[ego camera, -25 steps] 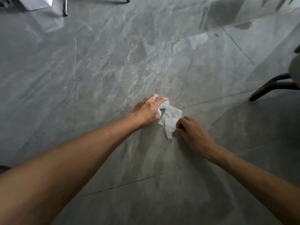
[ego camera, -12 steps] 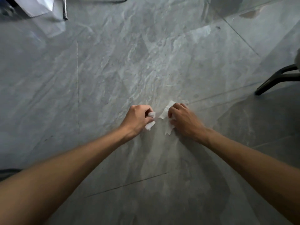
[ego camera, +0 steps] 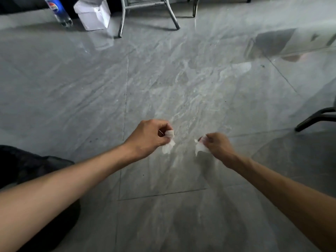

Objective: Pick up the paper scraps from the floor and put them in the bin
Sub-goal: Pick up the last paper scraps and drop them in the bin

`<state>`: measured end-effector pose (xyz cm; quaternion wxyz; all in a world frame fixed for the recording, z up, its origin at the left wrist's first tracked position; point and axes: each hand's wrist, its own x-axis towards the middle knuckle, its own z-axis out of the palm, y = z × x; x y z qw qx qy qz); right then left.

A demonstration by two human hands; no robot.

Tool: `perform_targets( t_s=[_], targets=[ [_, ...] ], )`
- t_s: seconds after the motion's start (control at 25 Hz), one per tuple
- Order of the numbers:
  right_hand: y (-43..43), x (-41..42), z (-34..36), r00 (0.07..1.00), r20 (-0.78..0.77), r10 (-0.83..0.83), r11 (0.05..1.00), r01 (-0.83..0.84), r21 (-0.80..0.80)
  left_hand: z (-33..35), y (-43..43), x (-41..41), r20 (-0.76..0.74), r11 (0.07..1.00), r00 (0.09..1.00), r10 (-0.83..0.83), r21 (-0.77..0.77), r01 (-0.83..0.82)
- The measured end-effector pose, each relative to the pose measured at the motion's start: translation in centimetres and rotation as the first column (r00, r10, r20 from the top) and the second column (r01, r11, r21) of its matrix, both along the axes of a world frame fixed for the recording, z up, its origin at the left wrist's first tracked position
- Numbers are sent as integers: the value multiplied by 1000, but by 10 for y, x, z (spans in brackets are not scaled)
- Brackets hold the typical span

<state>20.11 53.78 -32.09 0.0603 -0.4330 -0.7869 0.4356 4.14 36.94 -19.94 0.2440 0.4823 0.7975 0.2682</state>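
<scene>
The left hand [ego camera: 151, 136] pinched one paper scrap [ego camera: 169, 142] and the right hand [ego camera: 217, 143] pinched a second scrap [ego camera: 200, 147], both low over the floor [ego camera: 72, 88]. The white box [ego camera: 93, 14] far off may have been the bin. It was best to squeeze tight and carry both there.

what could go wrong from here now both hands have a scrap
1. The left scrap and right scrap hang loosely from the left hand and right hand; either could slip out in transit.
2. The white bin stands far off beside a bottle and metal legs; a hasty drop might miss or knock the bottle.
</scene>
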Motion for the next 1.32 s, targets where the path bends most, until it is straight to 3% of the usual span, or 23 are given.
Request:
perform_targets(
  t_s=[0.16,0.32,0.44,0.56,0.68,0.84,0.92,1.08,1.32],
  targets=[
    [-52,-19,67,971,-240,-16,953,-57,-297,31,-41,-9,-62,999,998,32,4,-32],
    [-103,-52,129,941,-333,65,889,-206,-409,69,-97,-27,-140,994,986,93,67,-84],
    [-156,-93,174,904,-412,117,777,-342,-529,97,-165,-58,-195,973,957,214,127,-192],
    [-209,-139,206,852,-453,261,703,-490,-516,110,-238,-94,-229,949,921,315,94,-302],
    [-266,-187,221,810,-422,407,672,-578,-463,104,-312,-127,-242,889,860,450,30,-457],
    [-328,-247,219,816,-399,419,646,-577,-500,76,-373,-158,-182,776,758,626,44,-630],
    [-350,-267,208,832,-372,412,638,-555,-534,58,-387,-169,-192,764,755,628,-35,-644],
    [-379,-294,176,890,-215,403,710,-452,-539,31,-408,-183,-159,739,769,619,-215,-639],
    [-374,-287,176,876,-132,464,654,-439,-616,35,-398,-187,-187,745,760,623,-155,-649]
  ],
)
